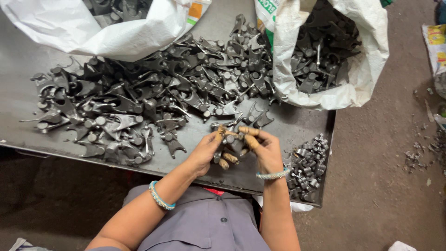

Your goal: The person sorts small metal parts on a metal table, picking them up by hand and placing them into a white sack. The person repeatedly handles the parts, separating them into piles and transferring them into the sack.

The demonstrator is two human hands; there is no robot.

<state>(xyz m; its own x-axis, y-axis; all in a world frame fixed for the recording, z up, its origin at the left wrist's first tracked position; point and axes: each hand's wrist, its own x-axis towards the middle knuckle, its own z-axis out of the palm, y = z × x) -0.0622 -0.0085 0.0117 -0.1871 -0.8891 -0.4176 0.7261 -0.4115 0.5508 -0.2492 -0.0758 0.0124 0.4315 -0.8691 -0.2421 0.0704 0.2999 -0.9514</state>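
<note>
Fingers [251, 131] capped in worn tan finger cots close around a dark forged metal fork part [233, 143], held up between both hands just above the near edge of the steel surface [28, 60]. The left hand [204, 151] grips the part from one side, the right hand [267, 151] from the other, fingertips curled tight on it; neither hand is free. A beaded bangle circles each wrist, above a grey button-front garment.

Just right of the fingers, at the surface's near corner, sits a small heap of shiny cylindrical pieces [309, 167], set well apart from the rest. Beyond and to the left of the fingers, a broad spread of loose fork forgings [139, 102] covers most of the surface, tumbled several deep in places. Farther out, to the right, a white woven sack [367, 69] stands open and holds many more of the same dark parts; a second white sack [107, 28] lies on its side beyond the spread to the left, with parts showing at its mouth.

Judged by how things lie, the sorting looks to be in an early to middle stretch: one part is in hand, the small heap is modest, and the spread and both sacks hold far more to go through. Metal scraps dot the floor [385, 186] at right.
</note>
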